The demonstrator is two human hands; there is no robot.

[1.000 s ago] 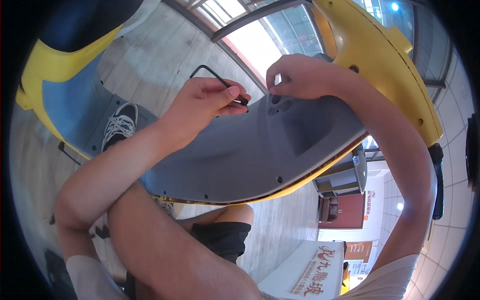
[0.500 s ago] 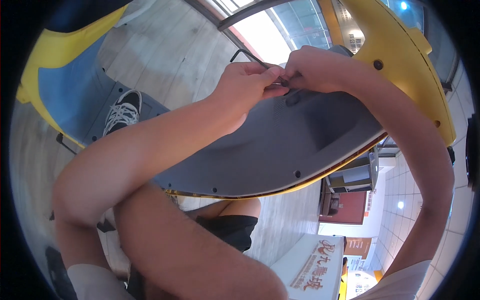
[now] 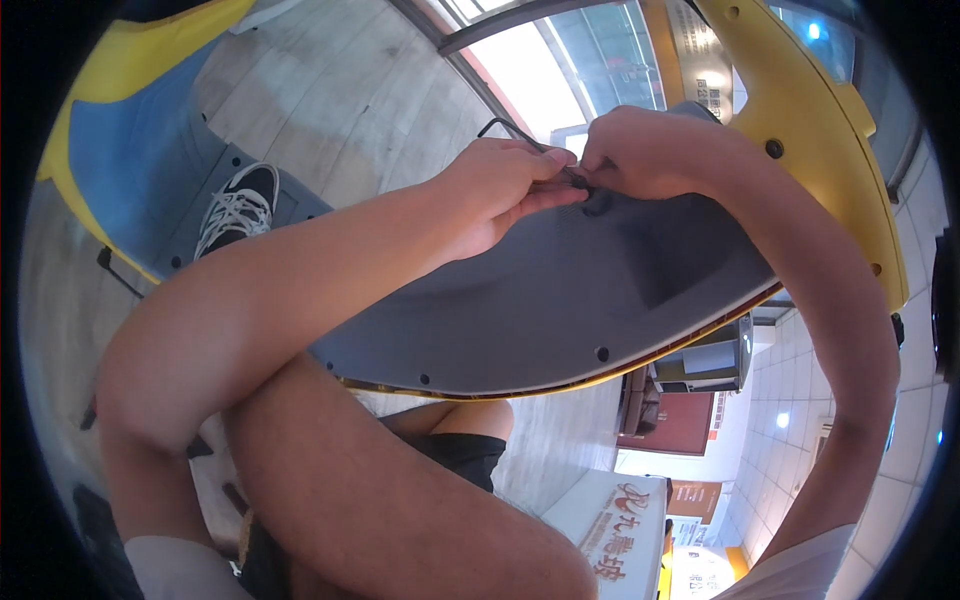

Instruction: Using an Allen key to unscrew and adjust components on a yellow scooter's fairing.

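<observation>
Head view looking down: both hands meet at the far end of a big grey panel that lies across the lap, with a yellow shell curving up behind it on the right. Left hand has its fingers pinched on a black hex key, the bent end sticking up and to the left, the working end pointing down at a dark recessed hole in the panel. Right hand comes in from the right and sits right against the left one, fingers curled and pressed together at the key's tip just over that hole; can't tell if it's holding a screw or just steadying the key, it's too small to see. A couple of dark screw holes show along the panel's near edge, with a yellow strip under that edge. Over on the left there's a black sneaker with white laces resting on a blue-and-yellow part, wood floor beyond it. Bare knee and black shorts at the near side.
</observation>
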